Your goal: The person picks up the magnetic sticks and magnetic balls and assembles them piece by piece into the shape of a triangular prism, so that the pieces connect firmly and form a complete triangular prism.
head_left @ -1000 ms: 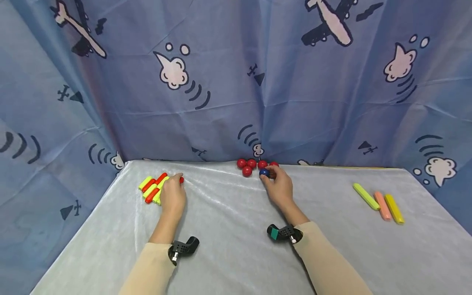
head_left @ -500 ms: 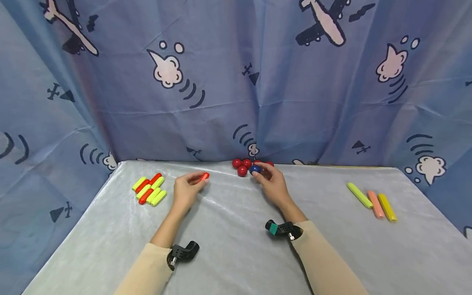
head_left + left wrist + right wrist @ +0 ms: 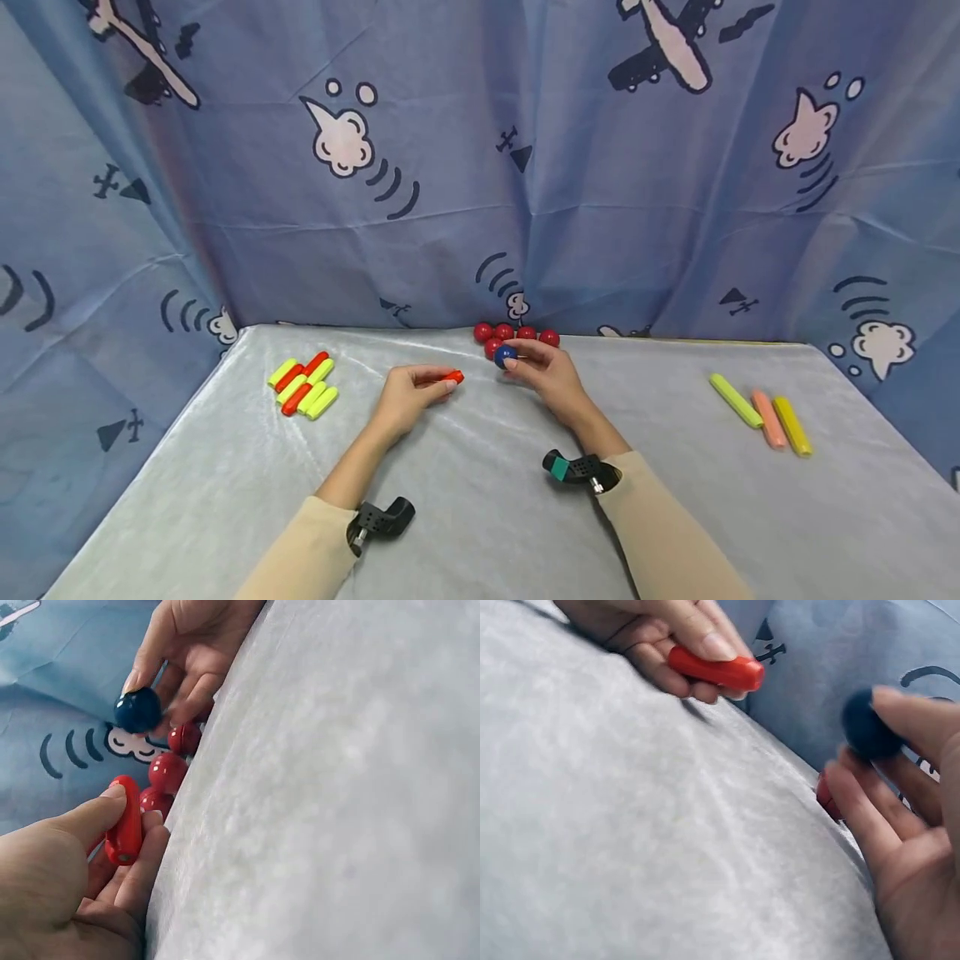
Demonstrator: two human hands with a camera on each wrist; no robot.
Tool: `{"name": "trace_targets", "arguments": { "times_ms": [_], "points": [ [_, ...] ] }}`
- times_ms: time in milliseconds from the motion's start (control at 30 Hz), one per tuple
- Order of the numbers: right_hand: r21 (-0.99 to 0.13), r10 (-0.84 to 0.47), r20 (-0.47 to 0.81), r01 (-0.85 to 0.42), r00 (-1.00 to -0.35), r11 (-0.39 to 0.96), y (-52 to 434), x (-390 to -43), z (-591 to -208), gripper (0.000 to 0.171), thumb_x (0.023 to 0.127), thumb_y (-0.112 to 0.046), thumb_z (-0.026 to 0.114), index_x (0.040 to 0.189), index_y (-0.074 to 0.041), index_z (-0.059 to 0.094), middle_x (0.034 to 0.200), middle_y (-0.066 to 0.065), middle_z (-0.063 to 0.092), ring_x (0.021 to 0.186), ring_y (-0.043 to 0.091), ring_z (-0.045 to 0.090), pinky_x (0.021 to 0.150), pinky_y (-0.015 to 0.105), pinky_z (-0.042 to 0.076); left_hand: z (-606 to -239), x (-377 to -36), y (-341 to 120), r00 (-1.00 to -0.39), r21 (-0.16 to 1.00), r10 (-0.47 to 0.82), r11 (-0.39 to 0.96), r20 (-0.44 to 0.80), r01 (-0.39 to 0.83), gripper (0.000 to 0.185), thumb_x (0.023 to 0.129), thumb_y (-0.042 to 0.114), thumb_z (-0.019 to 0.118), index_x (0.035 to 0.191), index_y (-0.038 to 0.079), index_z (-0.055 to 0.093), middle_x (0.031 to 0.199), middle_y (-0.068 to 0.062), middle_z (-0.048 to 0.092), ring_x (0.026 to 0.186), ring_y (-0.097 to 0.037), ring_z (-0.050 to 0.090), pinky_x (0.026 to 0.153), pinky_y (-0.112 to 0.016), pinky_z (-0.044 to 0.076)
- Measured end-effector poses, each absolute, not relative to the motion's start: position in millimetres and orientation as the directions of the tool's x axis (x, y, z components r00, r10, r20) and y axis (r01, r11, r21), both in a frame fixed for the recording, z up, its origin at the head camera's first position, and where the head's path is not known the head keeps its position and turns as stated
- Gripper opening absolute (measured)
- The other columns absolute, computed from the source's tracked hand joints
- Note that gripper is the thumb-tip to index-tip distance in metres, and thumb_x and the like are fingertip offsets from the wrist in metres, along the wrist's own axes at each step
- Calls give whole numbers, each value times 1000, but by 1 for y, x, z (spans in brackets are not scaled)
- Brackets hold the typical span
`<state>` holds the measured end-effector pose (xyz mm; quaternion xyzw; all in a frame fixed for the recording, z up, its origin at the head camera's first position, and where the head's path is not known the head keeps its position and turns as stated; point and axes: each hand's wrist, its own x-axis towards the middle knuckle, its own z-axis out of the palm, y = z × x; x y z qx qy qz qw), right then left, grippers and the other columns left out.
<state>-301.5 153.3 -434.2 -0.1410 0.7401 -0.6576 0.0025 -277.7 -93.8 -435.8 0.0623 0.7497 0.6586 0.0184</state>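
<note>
We pinch a red stick between thumb and fingers of our left hand, just above the grey surface near its middle. Our right hand pinches a blue ball at its fingertips, close to the stick's tip but apart from it. Red balls cluster just behind, by the curtain.

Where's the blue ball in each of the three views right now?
Head: blue ball just above centre, pinched by the right hand, in front of the red balls.
Left wrist: upper left, in the far hand's fingertips.
Right wrist: upper right.
Shared landmark: the red stick in the left hand.
</note>
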Motion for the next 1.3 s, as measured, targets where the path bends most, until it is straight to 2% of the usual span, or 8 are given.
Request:
{"name": "trace_targets", "arguments": {
  "times_ms": [167,400,533,667,800,900,1167,1300],
  "points": [
    [-984,-310,133,-164,-942,76,155,-296,-431,43,92,-7,73,131,5,61,132,27,63,93,7,72,87,24,60,-438,-275,-85,-977,988,204,129,62,89,29,91,6,74,118,-4,72,115,-22,74,98,-13,73,83,-24,60],
    [-966,-345,175,-228,-922,120,154,-295,-428,41,90,-7,75,127,5,64,133,26,64,96,6,69,87,17,56,-436,-275,-82,-972,970,204,189,115,155,25,90,10,76,113,1,76,109,-16,77,96,-13,74,81,-21,59],
    [-961,-356,186,-245,-916,130,154,-295,-429,39,88,-2,75,125,7,64,126,26,66,93,5,70,84,18,57,-435,-273,-81,-966,955,226,236,127,181,26,90,14,77,113,3,77,108,-14,78,96,-15,75,78,-18,56],
    [-962,-359,190,-247,-914,120,152,-295,-431,39,87,-1,76,124,7,65,120,20,69,93,6,70,83,19,58,-434,-271,-82,-959,946,250,257,133,198,27,90,14,77,114,3,76,109,-14,78,100,-20,75,81,-19,57],
    [-968,-356,182,-231,-916,99,153,-296,-432,40,86,1,76,124,8,64,119,10,70,94,7,70,83,20,58,-432,-270,-82,-949,937,283,275,136,216,26,91,12,76,115,3,76,111,-13,77,101,-18,74,84,-20,57],
    [-971,-379,165,-218,-910,101,153,-297,-434,41,86,2,76,124,7,63,118,8,69,95,8,70,84,21,59,-435,-271,-82,-947,939,293,269,133,215,27,91,12,75,116,2,75,113,-14,77,101,-16,74,84,-19,57],
    [-966,-438,157,-230,-885,119,147,-300,-436,43,85,-1,78,125,5,64,121,18,68,98,10,70,84,23,60,-438,-272,-87,-947,946,282,234,154,224,29,92,11,73,119,-2,73,113,-19,75,107,-26,73,83,-15,55],
    [-962,-452,164,-244,-877,125,147,-300,-435,42,85,0,78,124,5,64,122,23,66,99,10,70,84,23,60,-439,-272,-87,-950,948,277,234,147,215,30,92,12,74,119,-1,73,115,-18,75,106,-24,73,82,-14,55]
  ]
}}
